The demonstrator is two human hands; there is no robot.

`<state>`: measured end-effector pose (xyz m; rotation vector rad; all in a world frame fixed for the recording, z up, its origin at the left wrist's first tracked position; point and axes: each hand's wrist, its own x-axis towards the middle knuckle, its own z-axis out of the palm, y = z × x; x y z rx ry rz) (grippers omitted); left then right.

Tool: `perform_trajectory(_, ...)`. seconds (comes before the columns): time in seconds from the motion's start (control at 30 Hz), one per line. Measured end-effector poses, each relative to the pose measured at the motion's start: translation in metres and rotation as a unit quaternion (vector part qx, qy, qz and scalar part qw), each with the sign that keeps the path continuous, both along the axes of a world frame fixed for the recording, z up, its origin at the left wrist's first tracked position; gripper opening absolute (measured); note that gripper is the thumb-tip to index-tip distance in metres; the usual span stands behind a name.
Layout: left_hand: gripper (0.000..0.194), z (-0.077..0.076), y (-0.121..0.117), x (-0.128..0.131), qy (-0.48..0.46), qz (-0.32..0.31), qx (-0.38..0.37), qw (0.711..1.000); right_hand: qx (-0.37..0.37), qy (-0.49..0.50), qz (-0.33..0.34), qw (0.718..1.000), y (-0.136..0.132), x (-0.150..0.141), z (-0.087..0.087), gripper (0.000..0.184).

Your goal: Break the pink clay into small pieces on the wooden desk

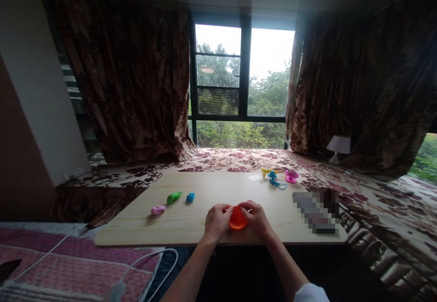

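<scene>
An orange-red, round-edged piece (238, 220), smooth and shiny, is at the front middle of the wooden tabletop. My left hand (218, 221) grips its left side with the thumb and fingers closed together. From the right, my right hand (256, 218) pinches it in the same way. Both sets of fingertips meet near its upper edge and cover part of it, so its exact kind does not show. Left of my hands lie a small blue piece (190, 197), a green piece (174, 197) and a pink piece (158, 210).
Toward the back right of the tabletop (211, 188) are a yellow piece (268, 173), a blue mushroom-shaped toy (272, 177), a magenta toy (291, 176) and a white paper (254, 177). A blurred-out dark object (317, 213) lies at the right edge. A lamp (338, 145) stands beyond.
</scene>
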<state>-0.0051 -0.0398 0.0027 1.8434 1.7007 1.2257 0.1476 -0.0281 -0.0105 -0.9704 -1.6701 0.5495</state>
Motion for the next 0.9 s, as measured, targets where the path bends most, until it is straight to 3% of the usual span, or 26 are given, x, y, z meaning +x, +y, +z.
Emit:
perform_trajectory(0.23,0.028,0.006,-0.008,0.0,0.036,0.042,0.002,0.998,-0.002,-0.002,-0.018,1.0,-0.002,0.002,0.004,0.023)
perform_trajectory(0.43,0.029,0.015,-0.012,-0.002,0.094,0.045,-0.017,0.994,-0.007,-0.006,-0.016,1.0,-0.001,0.0,0.001,0.022)
perform_trajectory(0.73,0.029,0.011,-0.014,0.0,0.114,0.054,-0.01,0.992,-0.009,-0.017,-0.021,1.0,-0.001,0.001,0.001,0.023)
perform_trajectory(0.9,0.026,0.013,-0.011,0.002,0.111,0.027,0.006,0.993,-0.007,-0.025,-0.007,1.0,-0.004,0.001,0.003,0.023)
